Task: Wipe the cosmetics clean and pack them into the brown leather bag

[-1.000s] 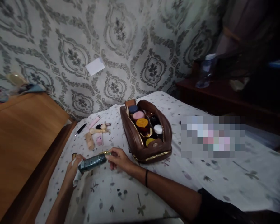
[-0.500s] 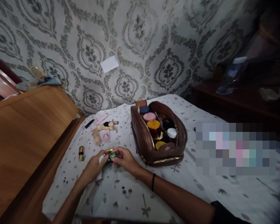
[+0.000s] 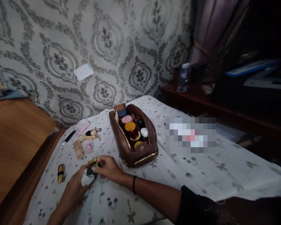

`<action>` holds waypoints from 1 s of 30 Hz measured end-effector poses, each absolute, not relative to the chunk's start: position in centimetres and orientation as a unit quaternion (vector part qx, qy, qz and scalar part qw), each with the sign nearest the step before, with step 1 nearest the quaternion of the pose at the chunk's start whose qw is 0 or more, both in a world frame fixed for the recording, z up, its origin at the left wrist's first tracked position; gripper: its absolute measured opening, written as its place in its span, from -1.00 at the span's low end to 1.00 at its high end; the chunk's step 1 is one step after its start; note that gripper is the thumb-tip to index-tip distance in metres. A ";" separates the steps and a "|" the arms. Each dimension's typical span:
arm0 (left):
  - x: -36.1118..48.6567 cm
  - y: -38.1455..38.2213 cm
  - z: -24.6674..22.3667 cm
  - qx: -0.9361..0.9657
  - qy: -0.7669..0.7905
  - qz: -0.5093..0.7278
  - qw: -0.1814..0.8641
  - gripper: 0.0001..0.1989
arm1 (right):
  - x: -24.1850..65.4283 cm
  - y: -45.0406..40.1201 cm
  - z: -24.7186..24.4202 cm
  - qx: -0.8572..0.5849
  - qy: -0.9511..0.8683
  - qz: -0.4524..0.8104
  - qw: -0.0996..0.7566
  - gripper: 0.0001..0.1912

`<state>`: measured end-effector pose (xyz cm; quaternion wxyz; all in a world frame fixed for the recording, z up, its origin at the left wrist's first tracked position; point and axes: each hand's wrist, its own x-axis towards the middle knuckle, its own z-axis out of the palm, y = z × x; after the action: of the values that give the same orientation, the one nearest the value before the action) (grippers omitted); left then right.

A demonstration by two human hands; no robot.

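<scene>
My left hand (image 3: 78, 182) is closed around a white, crumpled wipe or tissue (image 3: 87, 178). Pinched in my right hand (image 3: 109, 168) is a small dark-green shiny item (image 3: 91, 170), pressed against the white material; its kind is hidden by my fingers. Just beyond my fingertips lies a gold tube (image 3: 93, 161). A black-and-gold lipstick-like tube (image 3: 61, 173) rests to the left. Past the hands are a beige bottle (image 3: 78, 149), a pink-and-clear item (image 3: 89, 146) and a makeup brush (image 3: 87, 137). On the right, a brown cosmetic bag (image 3: 121, 150) stands unzipped, filled with several jars.
All of this rests on a patterned white sheet (image 3: 189, 184). A black pen (image 3: 69, 137) and a pink stick (image 3: 84, 128) lie at the back left. Wooden furniture (image 3: 18, 131) borders the left; a dark red table with a plastic bottle (image 3: 183, 79) stands at the right rear.
The view has swung right, so the scene sits further left. The hands remain together; more of the white material shows by my left hand, and less of the green item is visible.
</scene>
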<state>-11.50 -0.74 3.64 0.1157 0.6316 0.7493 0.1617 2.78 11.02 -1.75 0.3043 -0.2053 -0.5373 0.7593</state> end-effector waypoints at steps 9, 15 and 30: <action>-14.0 -3.0 2.8 0.577 0.785 0.201 0.099 -0.63 | 3.5 11.2 -1.1 -0.155 -0.578 0.730 0.330 -0.68; -12.8 -2.8 4.8 0.552 0.763 0.260 0.213 -0.62 | 4.2 11.3 -0.2 -0.104 -0.634 0.668 0.375 -0.71; -9.4 -0.9 2.4 0.612 0.778 0.142 -0.021 -0.57 | 3.9 10.6 -0.6 -0.239 -0.636 0.612 0.404 -0.73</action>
<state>-9.41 -0.92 2.40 -0.0214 0.6120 0.7776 0.1424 3.89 10.58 -0.58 0.4042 -0.2392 -0.6363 0.6120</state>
